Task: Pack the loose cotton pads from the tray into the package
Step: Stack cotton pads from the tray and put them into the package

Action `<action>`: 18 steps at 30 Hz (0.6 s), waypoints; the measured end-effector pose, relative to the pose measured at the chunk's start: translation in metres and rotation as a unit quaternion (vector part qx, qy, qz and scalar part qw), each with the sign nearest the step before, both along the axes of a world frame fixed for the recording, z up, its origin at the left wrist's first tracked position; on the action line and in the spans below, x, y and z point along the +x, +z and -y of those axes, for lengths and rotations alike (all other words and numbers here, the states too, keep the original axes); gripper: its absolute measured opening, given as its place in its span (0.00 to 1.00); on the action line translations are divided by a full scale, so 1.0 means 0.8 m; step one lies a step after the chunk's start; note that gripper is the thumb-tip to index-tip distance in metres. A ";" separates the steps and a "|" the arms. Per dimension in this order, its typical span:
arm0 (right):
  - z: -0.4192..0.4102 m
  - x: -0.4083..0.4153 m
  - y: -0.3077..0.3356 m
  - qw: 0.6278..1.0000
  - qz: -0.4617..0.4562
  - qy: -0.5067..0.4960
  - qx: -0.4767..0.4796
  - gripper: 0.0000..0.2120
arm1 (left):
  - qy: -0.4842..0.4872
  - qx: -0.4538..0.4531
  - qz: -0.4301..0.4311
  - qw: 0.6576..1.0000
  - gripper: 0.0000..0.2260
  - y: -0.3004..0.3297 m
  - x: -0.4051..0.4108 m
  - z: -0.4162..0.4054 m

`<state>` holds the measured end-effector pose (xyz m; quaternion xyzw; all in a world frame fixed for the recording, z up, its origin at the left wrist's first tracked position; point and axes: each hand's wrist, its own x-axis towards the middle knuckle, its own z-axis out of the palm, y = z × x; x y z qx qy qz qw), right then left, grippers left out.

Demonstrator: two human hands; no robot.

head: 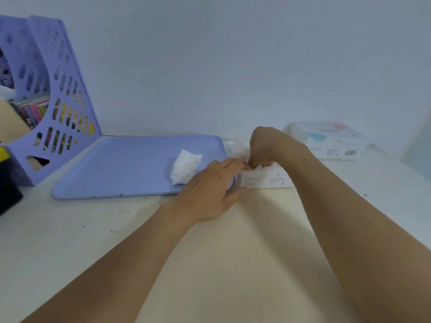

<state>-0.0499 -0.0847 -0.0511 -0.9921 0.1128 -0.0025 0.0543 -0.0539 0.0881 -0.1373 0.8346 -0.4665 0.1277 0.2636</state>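
A flat lilac tray [121,169] lies on the table against the wall. On its right part rests a small stack of white cotton pads [184,167]. Just right of the tray lies the white package [265,179] with small print on its side. My left hand [210,190] grips the package's left end, thumb under and fingers on top. My right hand [270,148] comes from above with its fingertips pinched on white cotton pads at the package's opening. The opening itself is hidden by my fingers.
A lilac file holder [53,96] with books stands at the left, with a black and yellow object [7,180] in front of it. A second wrapped white pack [331,141] lies by the wall at the right. A pale blue object [419,150] stands at the far right.
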 end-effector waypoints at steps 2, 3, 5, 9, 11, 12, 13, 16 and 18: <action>-0.005 0.000 -0.010 0.998 0.036 -0.008 -0.053 0.12 | 0.007 0.014 0.021 1.000 0.17 0.001 0.000 0.004; -0.007 0.000 -0.011 0.997 0.052 -0.004 -0.064 0.12 | 0.010 0.014 0.024 1.000 0.16 0.001 -0.001 0.006; -0.004 -0.002 -0.001 0.996 0.080 0.013 -0.042 0.11 | 0.011 -0.006 0.016 1.000 0.17 0.000 -0.003 0.008; 0.004 -0.016 0.042 0.983 0.057 0.132 0.116 0.05 | 0.018 -0.044 -0.025 0.999 0.18 0.004 -0.010 0.008; 0.001 -0.022 0.046 0.980 0.004 0.158 0.122 0.09 | 0.025 -0.051 -0.038 0.998 0.17 0.006 -0.011 0.007; 0.001 -0.022 0.042 0.981 -0.025 0.147 0.123 0.10 | 0.025 -0.053 -0.043 0.997 0.16 0.007 -0.011 0.006; 0.000 -0.021 0.038 0.982 -0.060 0.128 0.123 0.12 | 0.025 -0.056 -0.052 0.997 0.16 0.007 -0.011 0.005; -0.005 -0.019 0.023 0.983 -0.143 0.071 0.090 0.18 | 0.027 -0.060 -0.063 0.996 0.14 0.008 -0.011 0.005; -0.012 -0.018 0.019 0.985 -0.151 0.050 0.065 0.20 | 0.025 -0.063 -0.069 0.995 0.13 0.007 -0.009 0.005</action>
